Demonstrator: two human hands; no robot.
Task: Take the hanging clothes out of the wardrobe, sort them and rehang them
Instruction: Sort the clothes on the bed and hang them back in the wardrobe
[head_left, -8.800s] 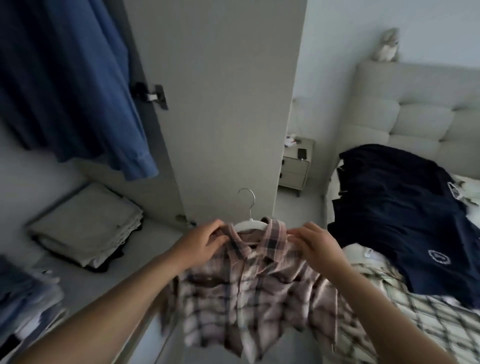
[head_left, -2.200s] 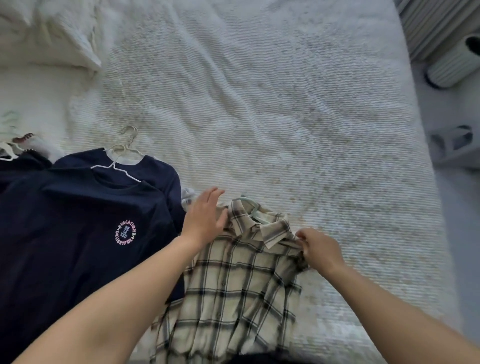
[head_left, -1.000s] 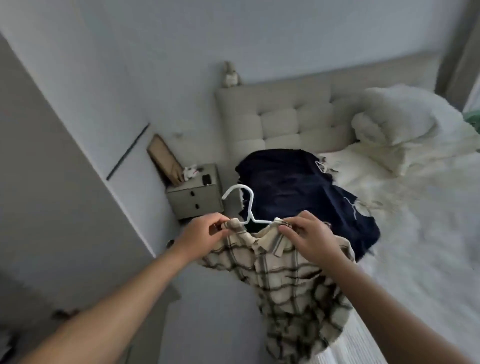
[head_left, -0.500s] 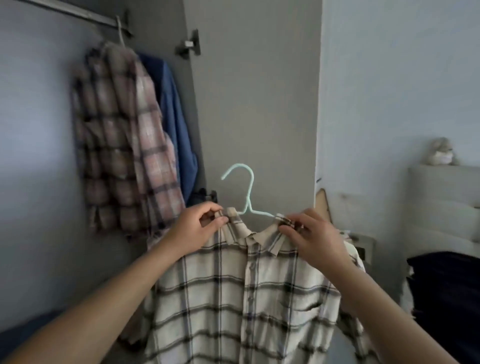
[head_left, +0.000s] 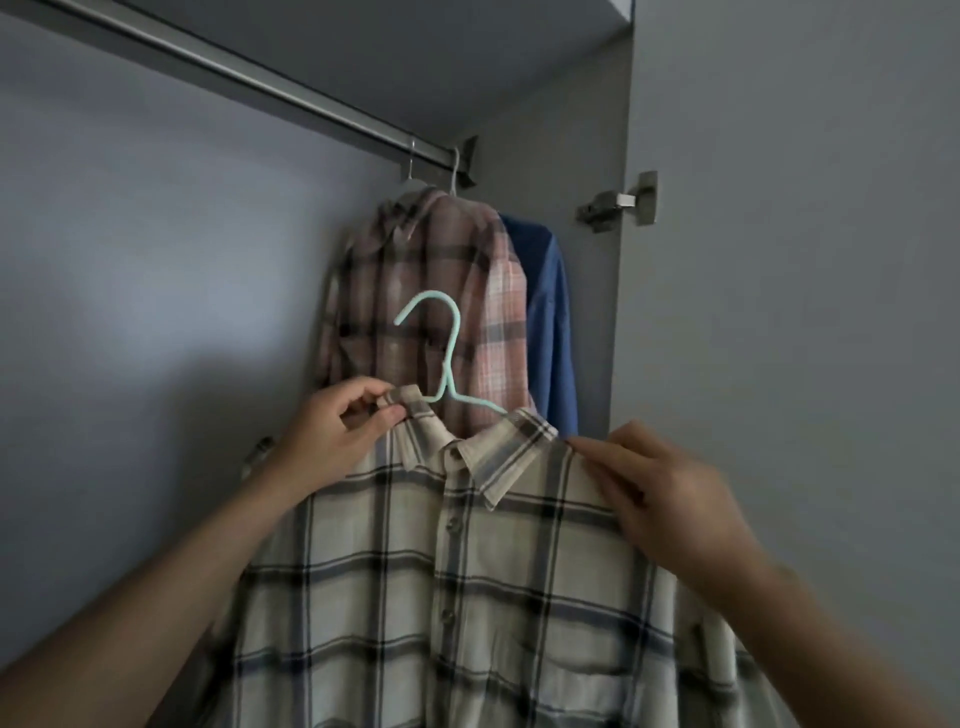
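I hold a cream plaid shirt (head_left: 467, 571) up inside the wardrobe on a mint-green hanger (head_left: 441, 358), whose hook points left, well below the metal rail (head_left: 234, 67). My left hand (head_left: 337, 431) pinches the left collar tip. My right hand (head_left: 670, 499) grips the right shoulder beside the collar. Behind the hook, a pink plaid shirt (head_left: 431, 291) hangs from the rail's right end. A blue shirt (head_left: 550, 322) hangs just right of it, partly hidden.
The wardrobe's side panel (head_left: 597, 291) stands right of the hung shirts. The open door (head_left: 805, 312) with a metal hinge (head_left: 618, 202) fills the right. The rail runs bare to the left over the grey back wall (head_left: 156, 260).
I have come closer to the wardrobe and raised the cream plaid shirt toward the rail; the view tilted up, and the bed is out of sight.
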